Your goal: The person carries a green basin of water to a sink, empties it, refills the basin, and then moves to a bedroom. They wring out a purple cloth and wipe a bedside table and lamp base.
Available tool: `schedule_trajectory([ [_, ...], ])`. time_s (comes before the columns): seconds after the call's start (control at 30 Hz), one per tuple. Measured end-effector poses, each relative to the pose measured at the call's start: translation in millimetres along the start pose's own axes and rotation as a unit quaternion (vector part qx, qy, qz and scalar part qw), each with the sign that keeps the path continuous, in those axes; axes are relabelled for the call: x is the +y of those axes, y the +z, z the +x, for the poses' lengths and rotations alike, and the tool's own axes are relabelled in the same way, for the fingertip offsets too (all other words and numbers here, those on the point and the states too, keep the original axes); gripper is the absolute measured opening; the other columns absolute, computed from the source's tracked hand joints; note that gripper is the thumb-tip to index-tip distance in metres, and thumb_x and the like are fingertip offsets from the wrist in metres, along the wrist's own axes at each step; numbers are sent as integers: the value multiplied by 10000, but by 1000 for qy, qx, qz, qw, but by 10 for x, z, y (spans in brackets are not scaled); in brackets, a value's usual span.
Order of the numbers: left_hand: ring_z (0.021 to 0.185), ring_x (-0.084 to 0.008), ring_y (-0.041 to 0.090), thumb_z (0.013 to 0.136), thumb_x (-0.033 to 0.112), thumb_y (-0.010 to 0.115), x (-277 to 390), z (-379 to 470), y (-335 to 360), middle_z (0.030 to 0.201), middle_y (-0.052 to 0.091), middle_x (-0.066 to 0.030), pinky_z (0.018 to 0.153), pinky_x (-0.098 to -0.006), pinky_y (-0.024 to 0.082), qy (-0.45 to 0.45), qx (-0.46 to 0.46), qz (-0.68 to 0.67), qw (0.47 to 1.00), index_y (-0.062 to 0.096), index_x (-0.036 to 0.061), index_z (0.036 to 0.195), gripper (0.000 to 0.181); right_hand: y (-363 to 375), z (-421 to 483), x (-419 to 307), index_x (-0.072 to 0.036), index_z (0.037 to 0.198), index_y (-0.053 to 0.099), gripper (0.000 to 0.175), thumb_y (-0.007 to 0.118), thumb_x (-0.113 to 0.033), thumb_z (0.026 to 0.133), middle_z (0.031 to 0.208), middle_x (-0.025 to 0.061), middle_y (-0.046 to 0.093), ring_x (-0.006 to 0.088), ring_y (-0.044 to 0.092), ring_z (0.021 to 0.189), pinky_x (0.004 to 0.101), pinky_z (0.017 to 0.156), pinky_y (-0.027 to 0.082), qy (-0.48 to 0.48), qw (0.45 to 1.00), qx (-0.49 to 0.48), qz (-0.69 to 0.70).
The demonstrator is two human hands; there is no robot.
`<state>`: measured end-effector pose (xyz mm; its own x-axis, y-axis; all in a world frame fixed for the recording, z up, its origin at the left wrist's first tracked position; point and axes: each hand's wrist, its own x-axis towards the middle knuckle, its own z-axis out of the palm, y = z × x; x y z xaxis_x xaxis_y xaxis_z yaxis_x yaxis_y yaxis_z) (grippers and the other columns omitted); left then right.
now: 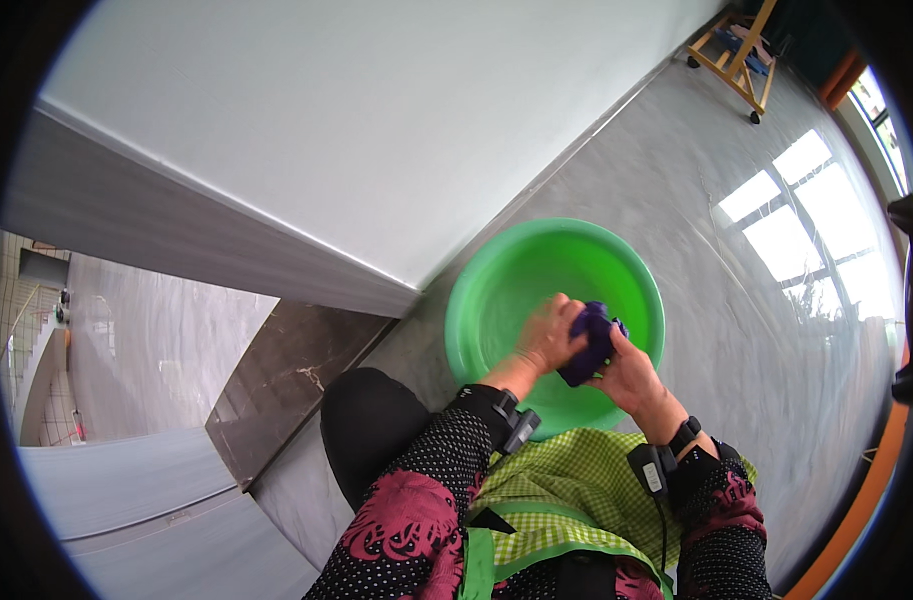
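Note:
A bunched dark purple cloth (593,341) is held over a round green plastic basin (460,330). My left hand (550,334), a little blurred, presses on the cloth from the left with its fingers curled. Around the cloth's right side my right hand (627,373) is closed, its thumb up along the edge. The basin stands on the floor just before me, and its inside looks wet, though how much water it holds I cannot tell. Both wrists carry strapped black devices.
A white wall (291,135) meets in a corner close behind the basin. On the left, a dark stone threshold (299,367) leads to another floor area. A wheeled wooden rack (726,71) with cloths stands far right. The grey floor (726,300) is glossy and reflects a window.

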<state>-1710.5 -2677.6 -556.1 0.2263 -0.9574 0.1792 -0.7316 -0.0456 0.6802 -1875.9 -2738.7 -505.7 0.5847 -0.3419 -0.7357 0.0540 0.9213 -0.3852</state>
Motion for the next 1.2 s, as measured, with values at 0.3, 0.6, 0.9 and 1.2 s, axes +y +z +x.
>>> schedule_trajectory([
  [0.3,1174,-322,532,742,460,710,-584,-69,-188,1306,520,-106,956,-483,434,-260,-314,259,876,521,184,1276,631,-141,54,-177,-178,1520,193,576,415,-313,1006,1587,137,47,523,215,1361,665,1015,329,9,986,64,-154],
  [0.6,941,-339,627,591,138,828,-487,-379,383,1143,564,-172,850,-424,516,-221,-227,75,945,535,85,1146,630,-147,53,-58,-178,1526,153,759,555,-424,931,1568,197,15,531,180,1368,713,959,341,78,985,33,-149],
  [0.9,724,-63,516,690,-61,656,836,-80,301,785,534,34,668,-235,461,-222,-57,-400,887,519,80,844,250,-205,169,-159,-75,1050,615,606,485,-643,884,1035,140,634,284,625,932,488,823,514,116,987,-64,89],
  [1.2,715,-112,487,721,35,690,1542,-29,-161,791,482,9,647,-277,442,-133,33,-450,883,500,67,821,217,-209,131,-217,-86,964,583,360,533,-442,945,836,106,620,253,617,751,387,695,534,9,979,-119,165],
])
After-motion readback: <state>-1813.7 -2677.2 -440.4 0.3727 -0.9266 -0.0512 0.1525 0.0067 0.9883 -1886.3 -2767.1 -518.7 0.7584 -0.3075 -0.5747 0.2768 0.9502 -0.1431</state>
